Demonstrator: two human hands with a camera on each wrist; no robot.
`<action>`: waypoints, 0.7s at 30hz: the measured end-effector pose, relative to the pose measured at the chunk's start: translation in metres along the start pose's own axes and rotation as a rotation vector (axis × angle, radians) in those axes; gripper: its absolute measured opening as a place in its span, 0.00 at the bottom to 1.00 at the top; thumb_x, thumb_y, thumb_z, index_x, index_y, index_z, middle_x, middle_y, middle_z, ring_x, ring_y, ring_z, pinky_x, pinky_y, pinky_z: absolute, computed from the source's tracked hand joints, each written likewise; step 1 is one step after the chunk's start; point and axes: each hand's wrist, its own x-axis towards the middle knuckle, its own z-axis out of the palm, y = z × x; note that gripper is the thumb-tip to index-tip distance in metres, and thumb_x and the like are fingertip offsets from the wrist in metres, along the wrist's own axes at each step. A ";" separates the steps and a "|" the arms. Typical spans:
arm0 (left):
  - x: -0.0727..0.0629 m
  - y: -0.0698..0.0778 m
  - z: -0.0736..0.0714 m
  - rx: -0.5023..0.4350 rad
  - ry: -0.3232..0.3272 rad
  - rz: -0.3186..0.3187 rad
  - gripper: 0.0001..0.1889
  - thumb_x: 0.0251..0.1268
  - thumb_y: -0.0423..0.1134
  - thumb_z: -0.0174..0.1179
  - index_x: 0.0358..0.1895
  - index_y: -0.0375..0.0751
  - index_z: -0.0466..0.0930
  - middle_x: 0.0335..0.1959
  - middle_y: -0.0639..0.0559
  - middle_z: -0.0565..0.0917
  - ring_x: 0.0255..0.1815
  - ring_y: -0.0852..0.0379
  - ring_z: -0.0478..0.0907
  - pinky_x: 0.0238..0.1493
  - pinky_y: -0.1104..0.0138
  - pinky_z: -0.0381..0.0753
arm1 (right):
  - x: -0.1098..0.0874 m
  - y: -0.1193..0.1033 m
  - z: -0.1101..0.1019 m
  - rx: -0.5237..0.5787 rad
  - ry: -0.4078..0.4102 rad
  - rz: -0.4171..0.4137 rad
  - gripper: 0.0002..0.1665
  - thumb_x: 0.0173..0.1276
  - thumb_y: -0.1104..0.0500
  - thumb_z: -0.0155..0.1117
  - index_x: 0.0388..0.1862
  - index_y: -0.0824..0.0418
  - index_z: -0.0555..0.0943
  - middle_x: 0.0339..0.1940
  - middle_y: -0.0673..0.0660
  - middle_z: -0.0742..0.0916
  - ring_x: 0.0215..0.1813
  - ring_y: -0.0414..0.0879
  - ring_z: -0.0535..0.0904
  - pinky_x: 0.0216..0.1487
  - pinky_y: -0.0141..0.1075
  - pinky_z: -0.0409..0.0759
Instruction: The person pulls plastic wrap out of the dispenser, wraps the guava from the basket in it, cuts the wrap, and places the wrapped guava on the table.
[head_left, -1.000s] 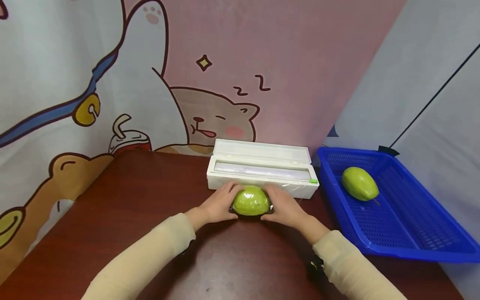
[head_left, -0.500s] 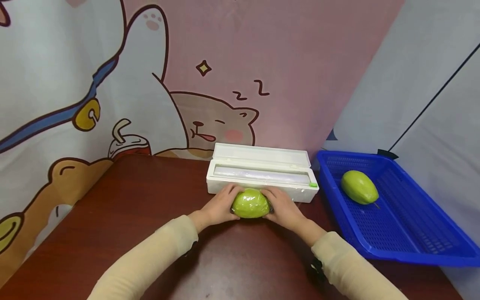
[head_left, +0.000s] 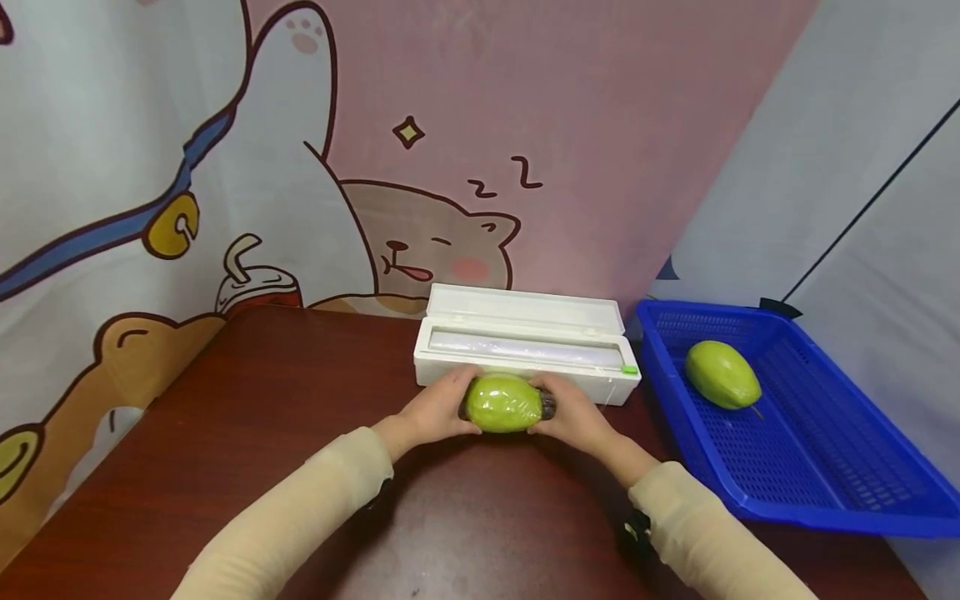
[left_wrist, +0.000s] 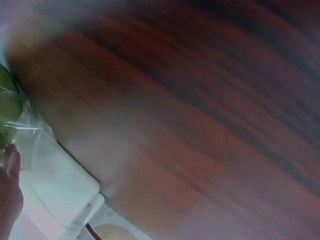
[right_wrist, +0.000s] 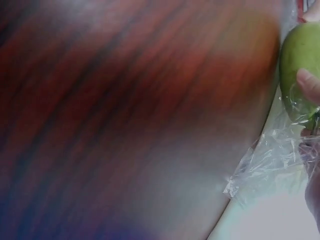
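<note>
My left hand [head_left: 438, 408] and right hand [head_left: 573, 417] grip a green mango-like fruit [head_left: 502, 403] from its two sides, fingers behind and thumbs in front. Shiny clear cling film covers the fruit. In the right wrist view, loose film [right_wrist: 272, 155] trails from the end of the fruit [right_wrist: 299, 60], beside the right hand [right_wrist: 312, 170]. The left wrist view catches only part of the left hand [left_wrist: 9, 200] and film [left_wrist: 27, 120] at its edge. Just behind the hands lies a white cling film box [head_left: 517, 375], lid up, a roll [head_left: 525, 347] inside.
To the right, a blue plastic basket [head_left: 693, 446] holds another green fruit [head_left: 722, 375] with a thin stem. A green slider [head_left: 628, 369] sits at the box's right end. The brown wooden table [head_left: 315, 383] meets a cartoon-printed cloth [head_left: 585, 142] at the back.
Both hands stay on the fruit near the box. The fruit has turned slightly, so a dark patch now shows at its right end. The box and basket stay put.
</note>
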 end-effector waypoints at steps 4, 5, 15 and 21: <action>0.001 -0.001 -0.002 -0.012 -0.019 -0.010 0.41 0.43 0.44 0.74 0.61 0.36 0.62 0.58 0.43 0.73 0.61 0.50 0.70 0.64 0.60 0.69 | 0.001 0.001 -0.002 0.066 -0.011 0.036 0.37 0.35 0.61 0.82 0.49 0.65 0.78 0.48 0.59 0.84 0.51 0.54 0.79 0.53 0.47 0.77; 0.001 -0.001 -0.002 -0.012 -0.025 -0.019 0.42 0.44 0.45 0.74 0.62 0.37 0.63 0.59 0.43 0.73 0.61 0.49 0.70 0.64 0.60 0.69 | 0.002 0.001 -0.003 0.079 -0.019 0.041 0.37 0.36 0.60 0.82 0.49 0.65 0.78 0.48 0.59 0.84 0.51 0.54 0.80 0.53 0.47 0.78; 0.003 -0.002 -0.003 -0.022 -0.043 -0.052 0.40 0.44 0.49 0.73 0.63 0.39 0.66 0.59 0.44 0.75 0.62 0.48 0.70 0.65 0.58 0.68 | 0.004 0.002 -0.007 0.069 -0.028 0.034 0.36 0.36 0.59 0.82 0.49 0.66 0.81 0.47 0.60 0.84 0.50 0.54 0.80 0.53 0.47 0.77; 0.005 -0.001 -0.004 -0.074 -0.050 -0.056 0.37 0.47 0.47 0.72 0.61 0.36 0.68 0.57 0.44 0.76 0.60 0.49 0.72 0.64 0.58 0.68 | 0.003 0.002 -0.007 0.171 -0.028 0.088 0.34 0.38 0.63 0.80 0.49 0.68 0.79 0.45 0.61 0.86 0.48 0.53 0.82 0.50 0.45 0.80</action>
